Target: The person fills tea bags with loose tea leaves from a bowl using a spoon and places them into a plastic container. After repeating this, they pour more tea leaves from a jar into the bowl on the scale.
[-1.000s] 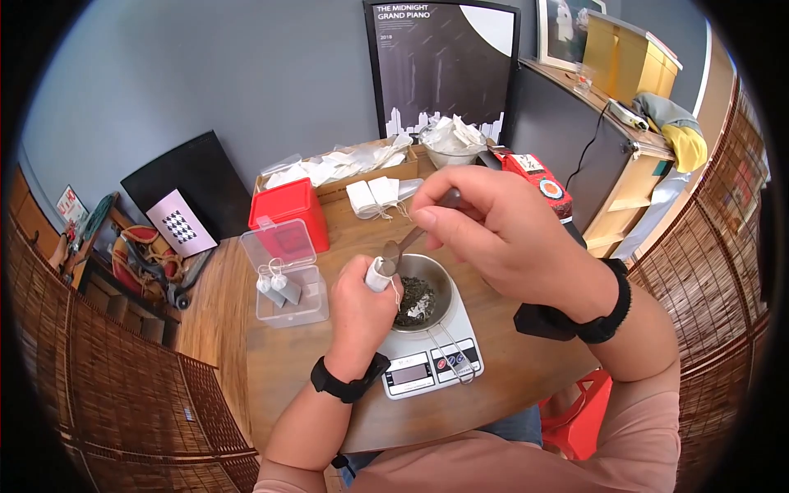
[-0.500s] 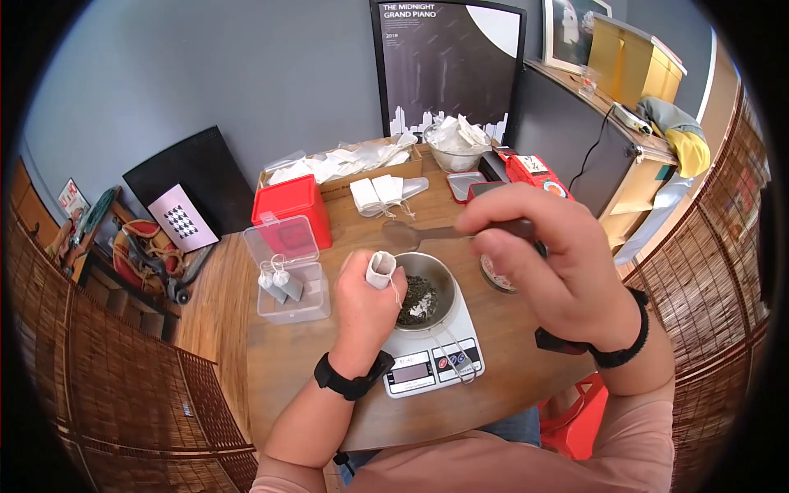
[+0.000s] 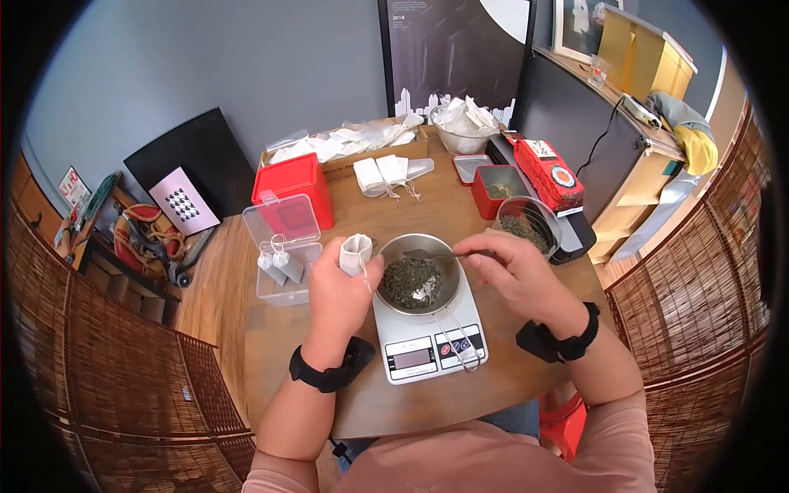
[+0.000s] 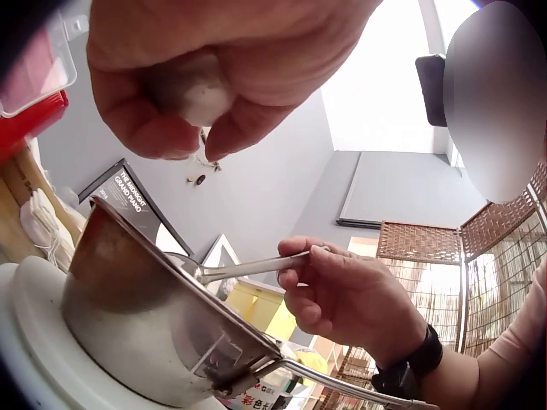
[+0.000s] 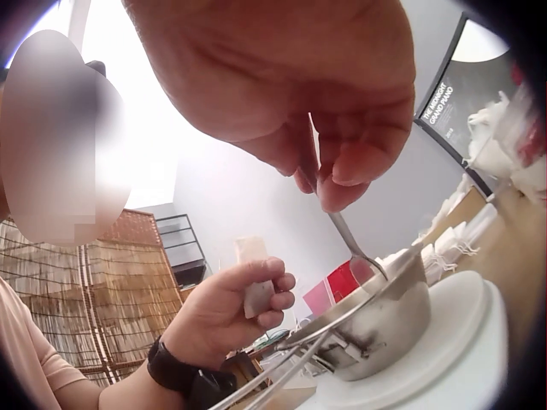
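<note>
In the head view, my left hand (image 3: 335,287) grips a small white drawstring bag (image 3: 355,253), its mouth open and facing up. A steel pan (image 3: 450,289) of dark dried leaves (image 3: 403,282) with a pale patch stands on a white scale (image 3: 472,316). My right hand (image 3: 518,275) pinches the handle of a metal spoon (image 3: 427,255), its bowl inside the pan near the far rim. The left wrist view shows the spoon (image 4: 244,268) crossing the pan's rim (image 4: 162,256). Whether the spoon's bowl carries leaves, I cannot tell.
A clear box (image 3: 271,287) with filled bags stands left, before a red box (image 3: 292,193). Behind are flat white bags (image 3: 382,174) and a carton (image 3: 341,168). At right are a clear tub (image 3: 549,222), a red tin (image 3: 485,197) and a red packet (image 3: 546,177).
My right hand has brought the spoon from beside the bag, out to the right, then down into the pan. The left hand, with the bag, has shifted slightly left and up.
</note>
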`<state>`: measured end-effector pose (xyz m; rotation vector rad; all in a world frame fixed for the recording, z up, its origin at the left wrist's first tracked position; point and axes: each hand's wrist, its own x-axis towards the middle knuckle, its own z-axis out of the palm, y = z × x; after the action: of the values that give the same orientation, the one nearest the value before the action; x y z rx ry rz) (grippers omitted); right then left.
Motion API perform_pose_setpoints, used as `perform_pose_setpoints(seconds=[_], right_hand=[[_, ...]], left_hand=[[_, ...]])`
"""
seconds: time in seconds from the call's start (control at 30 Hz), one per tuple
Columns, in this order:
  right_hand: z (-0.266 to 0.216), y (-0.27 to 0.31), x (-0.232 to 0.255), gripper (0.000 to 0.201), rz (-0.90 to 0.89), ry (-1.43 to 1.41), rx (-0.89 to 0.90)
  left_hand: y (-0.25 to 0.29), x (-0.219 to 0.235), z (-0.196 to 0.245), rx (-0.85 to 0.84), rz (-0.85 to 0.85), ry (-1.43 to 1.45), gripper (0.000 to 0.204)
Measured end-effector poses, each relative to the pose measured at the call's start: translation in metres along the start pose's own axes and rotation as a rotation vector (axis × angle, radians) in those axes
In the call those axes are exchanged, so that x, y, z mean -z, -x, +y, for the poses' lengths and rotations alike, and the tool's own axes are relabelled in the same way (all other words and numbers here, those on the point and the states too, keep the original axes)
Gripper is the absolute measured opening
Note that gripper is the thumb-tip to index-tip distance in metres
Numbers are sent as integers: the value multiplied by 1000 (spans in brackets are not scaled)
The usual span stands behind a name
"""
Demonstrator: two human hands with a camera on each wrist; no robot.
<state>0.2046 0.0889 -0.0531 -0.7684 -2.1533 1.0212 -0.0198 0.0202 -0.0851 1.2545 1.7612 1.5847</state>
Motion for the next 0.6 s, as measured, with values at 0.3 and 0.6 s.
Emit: perform_pose_setpoints(seconds=[0.3,0.6], right_hand=[[3,2,-7,20,-106,78,105],[-2,16,6,14,84,-126,-171]], left_hand=[[2,0,-1,-41,-15,-6,12],[4,-2,-5,-78,25,-88,15]])
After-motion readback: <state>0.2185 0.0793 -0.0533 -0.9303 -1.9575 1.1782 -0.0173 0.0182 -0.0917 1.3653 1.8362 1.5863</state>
